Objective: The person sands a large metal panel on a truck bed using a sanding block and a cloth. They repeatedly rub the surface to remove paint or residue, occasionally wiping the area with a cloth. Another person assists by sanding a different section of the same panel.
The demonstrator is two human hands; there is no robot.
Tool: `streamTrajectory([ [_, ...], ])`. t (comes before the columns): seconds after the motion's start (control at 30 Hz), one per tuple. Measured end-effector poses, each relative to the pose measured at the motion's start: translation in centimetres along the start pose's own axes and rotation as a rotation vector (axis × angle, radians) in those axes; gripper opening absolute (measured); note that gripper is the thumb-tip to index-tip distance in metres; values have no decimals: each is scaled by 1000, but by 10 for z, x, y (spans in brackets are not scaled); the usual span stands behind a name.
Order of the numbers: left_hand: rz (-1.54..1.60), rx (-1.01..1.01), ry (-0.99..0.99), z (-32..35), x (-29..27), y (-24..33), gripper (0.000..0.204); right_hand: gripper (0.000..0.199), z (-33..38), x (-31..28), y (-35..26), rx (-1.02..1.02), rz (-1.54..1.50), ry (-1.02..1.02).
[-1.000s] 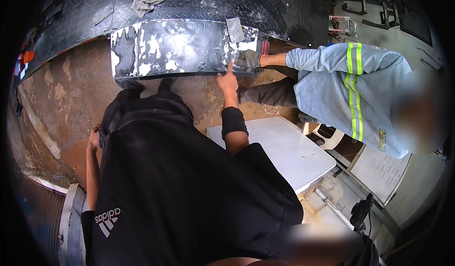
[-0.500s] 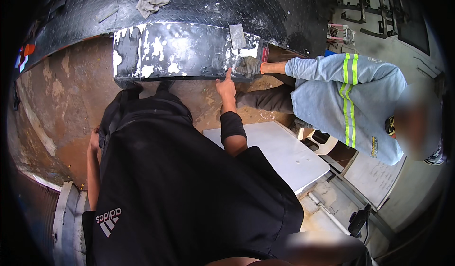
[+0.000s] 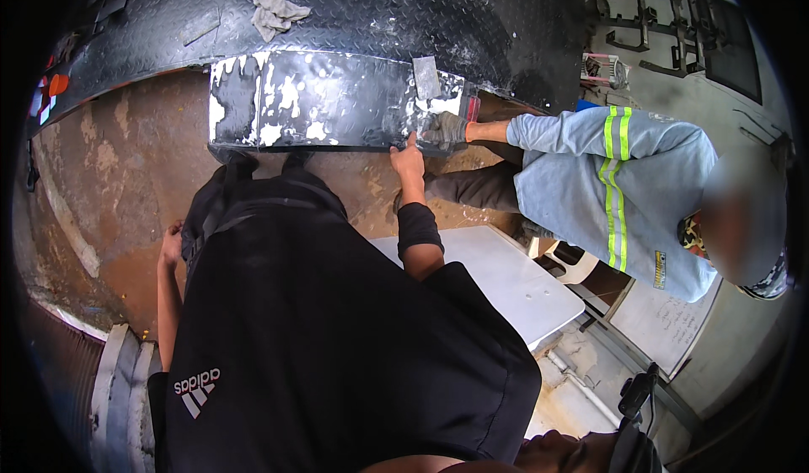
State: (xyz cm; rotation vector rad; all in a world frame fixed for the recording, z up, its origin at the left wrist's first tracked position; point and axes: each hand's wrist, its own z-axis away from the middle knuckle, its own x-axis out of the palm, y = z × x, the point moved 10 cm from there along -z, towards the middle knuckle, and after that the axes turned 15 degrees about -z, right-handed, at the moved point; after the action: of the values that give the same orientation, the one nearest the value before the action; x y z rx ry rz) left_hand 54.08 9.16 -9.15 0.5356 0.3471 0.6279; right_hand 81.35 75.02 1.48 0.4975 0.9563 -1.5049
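A long dark panel (image 3: 358, 94) with patchy white areas lies before me, with a red part at its right end. My right hand (image 3: 408, 163) reaches to its near edge at the right. The index finger is stretched out, pointing at the panel's surface, the other fingers are curled, and nothing is held. Right beside that fingertip, a co-worker's grey-gloved hand (image 3: 444, 128) rests on the panel. A grey rectangular piece (image 3: 426, 77) lies behind the glove. My left hand (image 3: 173, 244) hangs at my hip against my dark trousers, its fingers mostly hidden.
Beyond the panel stretches a black tread-plate surface (image 3: 362, 18) with a crumpled grey cloth (image 3: 277, 11) on it. The co-worker (image 3: 590, 178) in a light-blue shirt with reflective stripes stands at the right. A white board (image 3: 497, 279) lies beside my right arm. Stained brown floor (image 3: 126, 178) spreads left.
The whole view has shifted slightly, so the panel and cloth appear a little lower and further right. My right finger still points by the glove, drawn back slightly toward the near edge.
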Motion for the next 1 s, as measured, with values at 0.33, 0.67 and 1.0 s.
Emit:
streamTrajectory([
  [0.33,16,8,15,3,8,-8,14,85,0,-2,3,-10,-8,-58],
  [0.67,-65,10,23,-15,-9,-16,18,77,9,-10,5,-37,-64,-14],
  [1.0,-271,-78,55,0,-23,4,26,21,41,9,40,-137,-551,283],
])
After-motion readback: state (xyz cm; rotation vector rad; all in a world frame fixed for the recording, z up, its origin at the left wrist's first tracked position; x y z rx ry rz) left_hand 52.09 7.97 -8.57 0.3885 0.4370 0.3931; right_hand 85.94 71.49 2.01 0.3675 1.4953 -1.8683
